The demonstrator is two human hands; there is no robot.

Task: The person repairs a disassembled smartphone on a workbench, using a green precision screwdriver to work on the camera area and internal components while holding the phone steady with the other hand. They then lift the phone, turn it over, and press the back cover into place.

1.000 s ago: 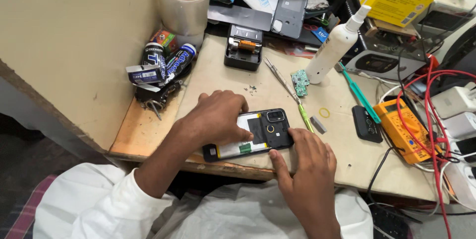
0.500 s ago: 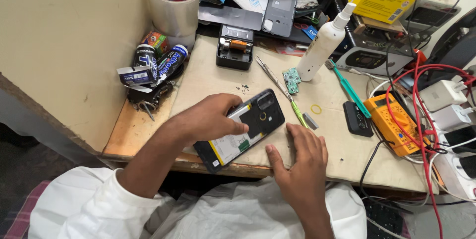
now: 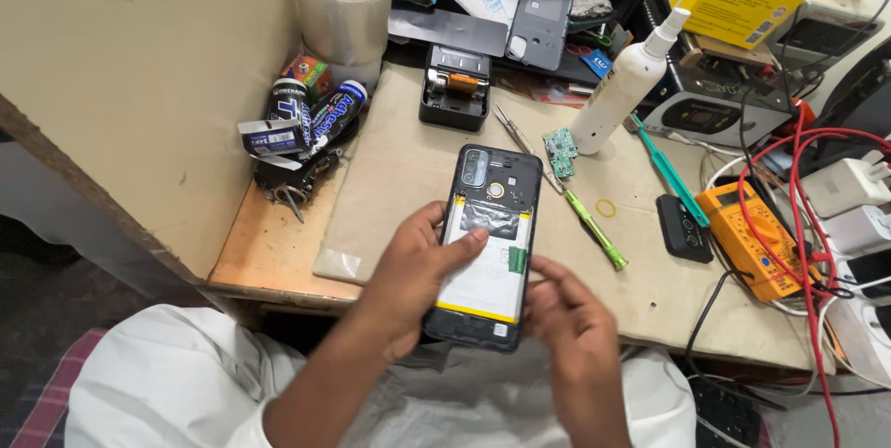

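Note:
My left hand [image 3: 406, 283] holds an opened black phone [image 3: 487, 244] with its back cover off, the thumb resting on the white battery. The phone is lifted off the bench, its camera end pointing away from me. My right hand [image 3: 574, 335] is at the phone's right edge, fingers bent and touching its side near a small green part. Both white sleeves show at the bottom of the view.
On the bench: a green-handled screwdriver [image 3: 591, 230], tweezers [image 3: 512, 128], a small green circuit board [image 3: 561, 152], a white spray bottle [image 3: 626, 84], an orange multimeter [image 3: 750, 235], red wires [image 3: 806, 216], a tape roll [image 3: 344, 4], glue tubes [image 3: 311, 116], a grey phone back cover [image 3: 542, 20].
The phone has been turned from lying crosswise on the bench to pointing lengthwise away from me, and lifted in my left hand. My right hand moved to its right edge.

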